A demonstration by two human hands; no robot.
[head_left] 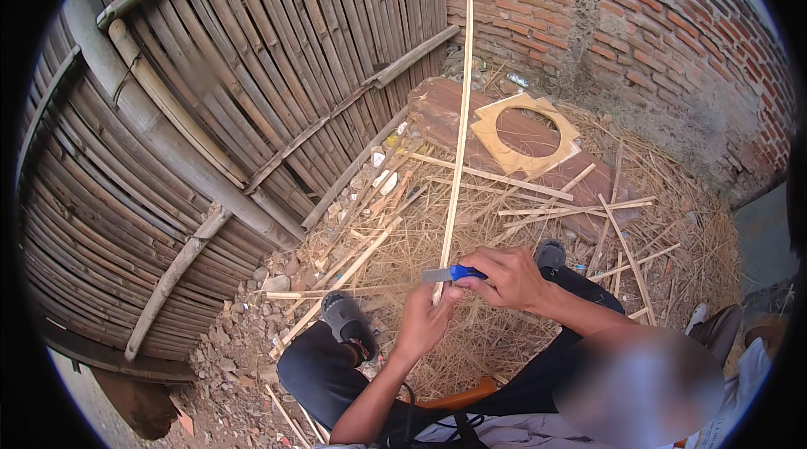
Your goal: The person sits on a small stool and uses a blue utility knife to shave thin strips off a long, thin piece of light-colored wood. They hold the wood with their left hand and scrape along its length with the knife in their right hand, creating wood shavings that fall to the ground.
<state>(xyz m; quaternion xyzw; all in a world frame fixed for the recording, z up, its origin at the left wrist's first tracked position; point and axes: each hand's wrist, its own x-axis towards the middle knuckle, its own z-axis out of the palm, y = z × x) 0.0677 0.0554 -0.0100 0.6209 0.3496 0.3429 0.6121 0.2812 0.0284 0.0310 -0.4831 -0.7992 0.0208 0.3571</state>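
Note:
A long, pale bamboo strip (459,165) runs from my lap up past the far edge of the view. Near its lower end, my left hand (420,323) is closed around it. My right hand (510,277) grips a knife (465,272) with a blue handle, its short, broad grey blade pointing left. The blade lies across the strip just beyond my left fingers. My right thumb is close to the left hand; I cannot tell whether they touch.
Shavings (504,348) and loose strips (546,212) litter the ground. Ahead lies a brown board (437,104) with a yellowish panel (496,150), cut with a round hole, on it. A bamboo fence (277,71) stands left, a brick wall (672,54) right. A blurred patch covers the lower right.

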